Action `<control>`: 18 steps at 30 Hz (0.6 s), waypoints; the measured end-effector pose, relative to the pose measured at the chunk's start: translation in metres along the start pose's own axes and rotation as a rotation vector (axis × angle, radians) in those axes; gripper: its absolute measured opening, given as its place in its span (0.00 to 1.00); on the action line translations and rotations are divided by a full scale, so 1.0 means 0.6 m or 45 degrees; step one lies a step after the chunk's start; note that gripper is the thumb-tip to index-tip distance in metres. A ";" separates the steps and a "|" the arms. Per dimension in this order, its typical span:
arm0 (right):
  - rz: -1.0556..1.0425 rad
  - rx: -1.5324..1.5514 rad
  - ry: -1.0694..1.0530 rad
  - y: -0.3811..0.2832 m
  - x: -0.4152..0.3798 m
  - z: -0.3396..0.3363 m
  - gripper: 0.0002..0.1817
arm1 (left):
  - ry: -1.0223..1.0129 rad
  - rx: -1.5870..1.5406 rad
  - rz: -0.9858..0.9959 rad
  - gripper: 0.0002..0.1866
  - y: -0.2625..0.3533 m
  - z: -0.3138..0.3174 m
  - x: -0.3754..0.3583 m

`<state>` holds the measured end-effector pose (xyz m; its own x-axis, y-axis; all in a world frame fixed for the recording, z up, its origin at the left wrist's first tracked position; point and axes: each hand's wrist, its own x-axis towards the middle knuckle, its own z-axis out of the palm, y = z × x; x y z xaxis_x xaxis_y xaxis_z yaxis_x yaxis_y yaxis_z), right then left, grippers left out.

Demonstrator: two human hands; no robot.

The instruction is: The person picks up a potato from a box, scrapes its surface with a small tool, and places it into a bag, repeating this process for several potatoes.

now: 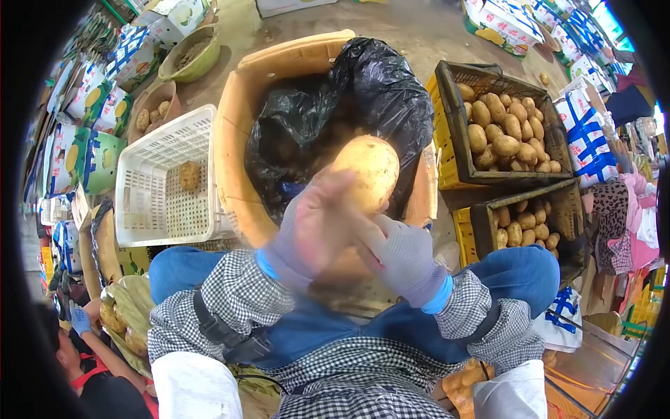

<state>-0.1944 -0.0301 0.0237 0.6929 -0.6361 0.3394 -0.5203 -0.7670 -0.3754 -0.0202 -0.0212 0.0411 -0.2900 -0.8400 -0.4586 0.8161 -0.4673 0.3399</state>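
A large potato (pixel 368 172) is held up above the carton (pixel 227 150), which is lined with a black plastic bag (pixel 387 87). My left hand (pixel 307 227), in a greyish glove with a blue cuff, has its fingers closed on the potato from the left side; the fingers are blurred. My right hand (pixel 401 258), gloved likewise, is just below the potato with its fingers bent toward my left hand. Whether it touches the potato or holds anything is hidden by blur. The inside of the bag is dark, with dim potato shapes.
At the left, a white basket (pixel 143 206) holds one potato. Yellow crates (pixel 447 133) of potatoes stand at the right. A green basin (pixel 209 63) and printed cartons (pixel 105 157) are farther left. A co-worker (pixel 70 349) is at the lower left.
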 end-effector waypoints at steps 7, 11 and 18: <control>1.064 1.355 0.459 0.021 0.041 -0.042 0.27 | -0.093 0.010 0.295 0.23 0.002 0.017 -0.001; 0.763 2.043 0.283 0.053 0.024 -0.031 0.33 | -0.206 0.437 0.460 0.34 0.000 0.016 -0.007; 0.694 1.939 0.329 0.036 0.022 -0.045 0.34 | -0.363 1.365 0.963 0.38 -0.014 -0.017 0.009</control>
<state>-0.2102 -0.0571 0.0434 0.4247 -0.9044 -0.0420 0.3903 0.2248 -0.8928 -0.0235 -0.0190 0.0271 -0.1454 -0.9524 0.2679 0.0675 0.2606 0.9631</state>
